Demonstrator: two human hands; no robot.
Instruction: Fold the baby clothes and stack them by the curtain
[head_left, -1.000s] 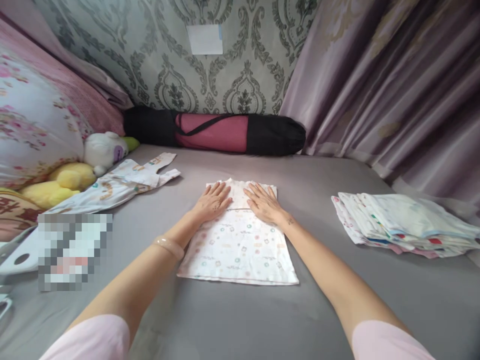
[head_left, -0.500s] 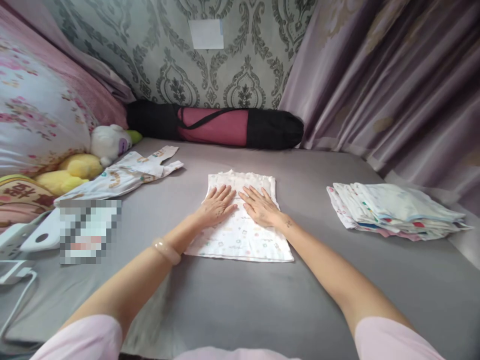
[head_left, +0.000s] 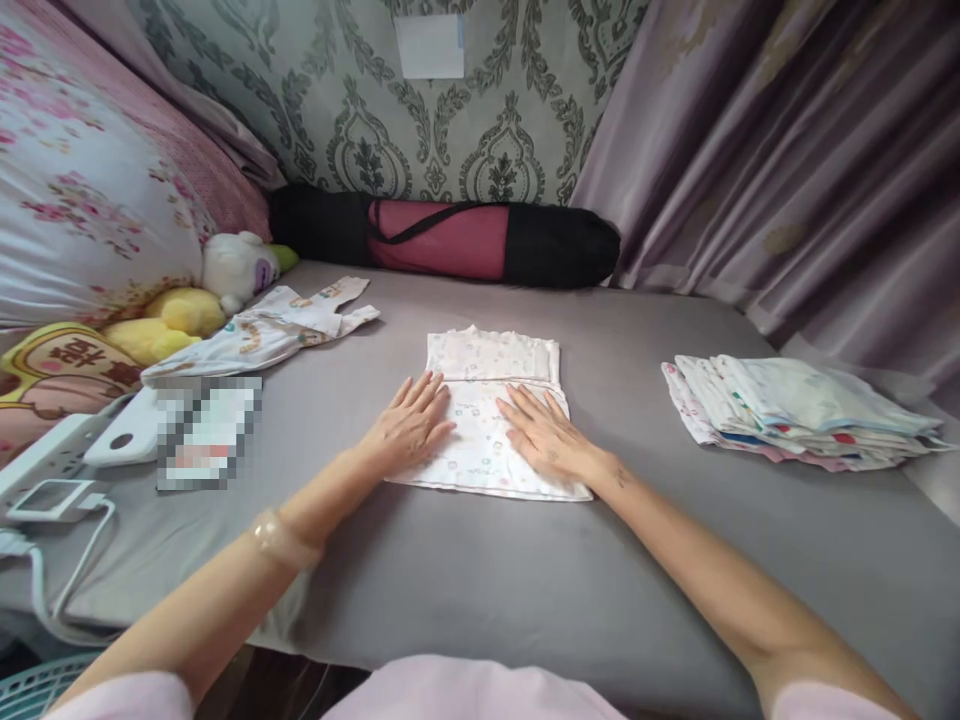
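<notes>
A small white printed baby garment [head_left: 491, 400] lies flat on the grey bed sheet [head_left: 525, 580], its top part folded. My left hand [head_left: 409, 428] rests flat on its near left part, fingers stretched out. My right hand [head_left: 547, 440] lies flat on its near right part, fingers also spread. Neither hand holds anything. A pale bangle [head_left: 283, 540] sits on my left wrist.
A stack of folded baby clothes [head_left: 795, 412] lies at the right. Another unfolded garment [head_left: 270, 330] lies at the left by plush toys [head_left: 202, 295] and a floral pillow [head_left: 82, 210]. A black and pink roll bag [head_left: 450, 238] lies along the wall. A curtain [head_left: 787, 170] hangs at the right.
Both hands have slid back toward me along the garment, from its upper part to its near half. The view has pulled back from the bed.
</notes>
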